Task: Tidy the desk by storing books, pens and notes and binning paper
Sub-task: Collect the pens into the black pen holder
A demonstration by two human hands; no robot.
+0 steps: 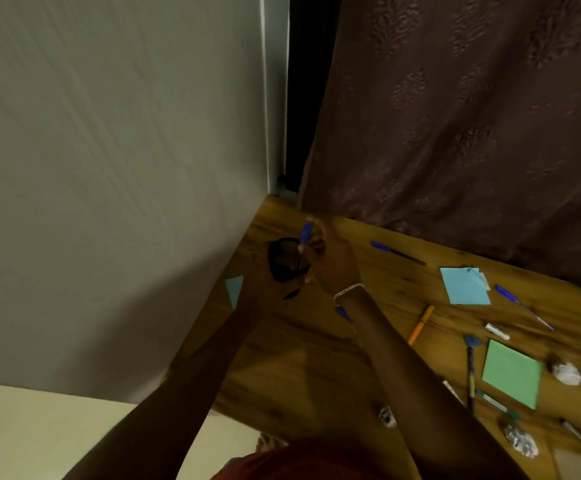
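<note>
At the desk's far left corner my left hand (265, 271) grips a black pen holder (287, 259). My right hand (327, 258), with a silver bracelet at the wrist, holds a blue pen (305, 233) upright over the holder's mouth. On the wooden desk (299, 368) lie another blue pen (396, 252), a blue pen (521, 304) further right, an orange pen (420, 323), a blue note pad (464, 285), a green note pad (511, 372), a small blue note (234, 289) and crumpled paper balls (566, 373) (521, 439).
A grey wall (109, 168) borders the desk's left side and a dark patterned curtain (455, 116) hangs behind it. A patterned pen (471, 368), a white tube (496, 331) and another paper ball (387, 415) lie near the front. Pale floor (57, 431) shows at lower left.
</note>
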